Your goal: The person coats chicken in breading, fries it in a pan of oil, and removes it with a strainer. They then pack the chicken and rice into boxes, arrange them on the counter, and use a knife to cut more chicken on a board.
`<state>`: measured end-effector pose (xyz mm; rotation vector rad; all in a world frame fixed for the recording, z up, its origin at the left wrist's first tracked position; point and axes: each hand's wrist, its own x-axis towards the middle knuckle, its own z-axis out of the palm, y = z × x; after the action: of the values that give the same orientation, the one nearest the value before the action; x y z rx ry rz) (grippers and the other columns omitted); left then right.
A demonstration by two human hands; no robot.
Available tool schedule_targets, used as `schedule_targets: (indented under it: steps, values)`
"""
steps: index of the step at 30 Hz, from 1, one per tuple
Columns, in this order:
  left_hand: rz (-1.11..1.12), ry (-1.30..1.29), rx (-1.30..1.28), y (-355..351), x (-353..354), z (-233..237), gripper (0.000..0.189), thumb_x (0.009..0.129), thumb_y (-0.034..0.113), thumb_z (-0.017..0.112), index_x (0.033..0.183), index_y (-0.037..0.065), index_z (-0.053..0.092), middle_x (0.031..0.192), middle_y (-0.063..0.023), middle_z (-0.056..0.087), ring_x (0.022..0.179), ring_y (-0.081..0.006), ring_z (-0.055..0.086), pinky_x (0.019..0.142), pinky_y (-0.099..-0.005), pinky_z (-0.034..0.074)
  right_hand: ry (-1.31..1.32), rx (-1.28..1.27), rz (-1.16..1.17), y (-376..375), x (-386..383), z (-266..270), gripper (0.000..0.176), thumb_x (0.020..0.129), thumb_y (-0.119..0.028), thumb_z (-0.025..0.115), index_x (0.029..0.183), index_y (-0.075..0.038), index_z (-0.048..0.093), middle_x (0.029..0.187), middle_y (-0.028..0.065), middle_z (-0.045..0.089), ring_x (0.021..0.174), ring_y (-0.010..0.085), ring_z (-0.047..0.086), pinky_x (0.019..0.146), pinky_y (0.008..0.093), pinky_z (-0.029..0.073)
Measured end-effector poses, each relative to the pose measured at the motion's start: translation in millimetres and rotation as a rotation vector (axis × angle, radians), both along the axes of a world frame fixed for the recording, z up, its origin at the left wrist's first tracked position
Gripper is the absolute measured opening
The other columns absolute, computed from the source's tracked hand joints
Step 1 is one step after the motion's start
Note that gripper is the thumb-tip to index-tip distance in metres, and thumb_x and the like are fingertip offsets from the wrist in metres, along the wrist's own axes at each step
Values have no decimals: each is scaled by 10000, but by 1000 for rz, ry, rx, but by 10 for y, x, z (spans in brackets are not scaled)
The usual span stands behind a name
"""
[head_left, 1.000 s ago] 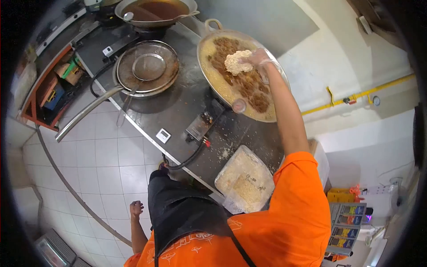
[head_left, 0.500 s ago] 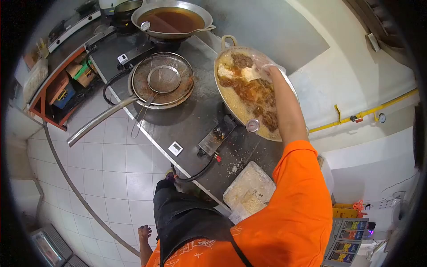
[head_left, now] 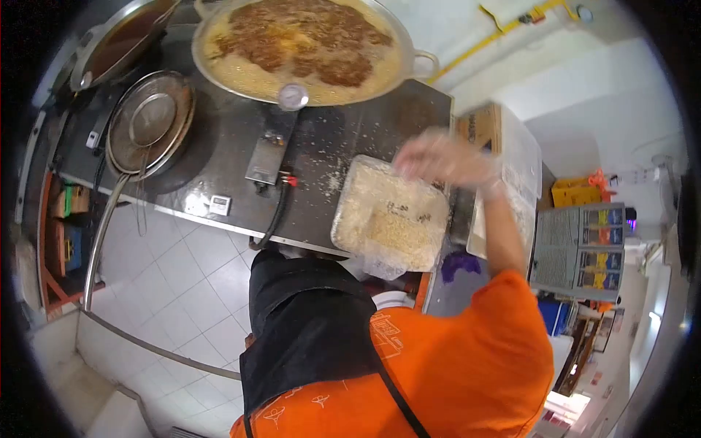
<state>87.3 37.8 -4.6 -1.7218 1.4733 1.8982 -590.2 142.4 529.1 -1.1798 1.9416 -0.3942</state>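
My right hand (head_left: 445,160), in a clear plastic glove, hovers above the upper right edge of a tub of pale crumbs or flour (head_left: 350,219). Motion smears its fingers, so whether they grip anything cannot be told. Clear plastic film (head_left: 383,266) lies at the tub's near edge. Beyond, a wide frying pan (head_left: 201,62) holds foaming oil with brown frying food (head_left: 299,36); a dial thermometer (head_left: 293,96) sits at its near rim. My left hand does not show clearly in this view.
Round strainers (head_left: 150,117), stacked over a long-handled pan, stand at left. A second pan of dark oil (head_left: 120,47) is behind them. A burner control box (head_left: 269,157) with hose and a small timer (head_left: 219,205) lie near the counter edge. Containers (head_left: 518,146) stand at right.
My right hand has left the frying pan, where a pale piece was beside it, and come back over the tub. The view has swung right; my left hand has dropped out of sight.
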Motion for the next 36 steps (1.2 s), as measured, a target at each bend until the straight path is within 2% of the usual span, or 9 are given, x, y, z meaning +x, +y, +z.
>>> schedule_targets:
  steps: [4,5,8,11,15,17,23,28,36]
  values:
    - [-201,17,-87,-144,-223,319,347,902,296,527,1128,36,567,923,-83,637,764,-194,617,589,-332,469,54,-184,-140,1346,503,-2535,406,906,-347,545,1162,-34,584,1085,170,624,1038,310,584,959,409,440]
    - [-224,13,-94,-190,-307,411,343,902,296,525,1123,37,570,916,-80,635,761,-191,616,590,-330,470,460,-231,9,1511,590,-3018,461,909,-369,509,1155,17,561,1057,215,625,1033,355,582,961,432,436]
    - [-125,-56,-37,-402,-651,674,332,903,294,521,1109,41,580,895,-72,632,752,-182,612,594,-324,471,349,51,-51,1191,799,-3347,494,896,-373,509,1183,29,526,1156,248,563,1146,341,515,1009,430,393]
    - [50,-131,-20,-499,-979,952,332,916,288,507,1116,34,581,892,-71,634,764,-171,613,615,-314,475,607,-230,-258,968,940,-3535,423,845,-324,520,1045,44,578,1039,262,601,1025,361,567,922,473,418]
    - [41,-103,-116,-439,-1117,1185,358,936,281,492,1161,12,564,945,-97,651,801,-183,628,637,-324,483,396,56,-168,666,863,-3280,367,805,-281,533,972,39,602,1036,261,601,1014,358,575,894,444,441]
    - [44,-99,-116,-342,-1100,1219,364,940,274,489,1177,7,558,980,-114,660,827,-195,636,651,-330,490,450,-63,-142,636,801,-3386,369,791,-299,593,824,68,615,836,271,625,810,411,621,773,469,490]
    - [-45,-1,-157,275,-460,939,345,907,281,525,1117,19,600,923,-81,645,785,-177,615,622,-337,493,300,-177,-264,717,662,-3836,289,742,-182,595,857,83,609,880,291,619,871,424,617,791,454,492]
    - [-89,42,-174,662,3,744,335,904,297,529,1093,32,606,882,-65,630,742,-167,598,597,-326,480,247,-6,-264,556,850,-3063,320,743,-193,599,906,83,607,1004,317,603,1013,412,594,880,436,471]
    - [125,100,-28,400,-339,769,322,899,324,536,1054,52,614,816,-41,606,673,-152,572,558,-309,457,118,226,-315,533,591,-3020,407,762,-266,642,1017,47,591,1120,251,606,1084,391,578,946,425,443]
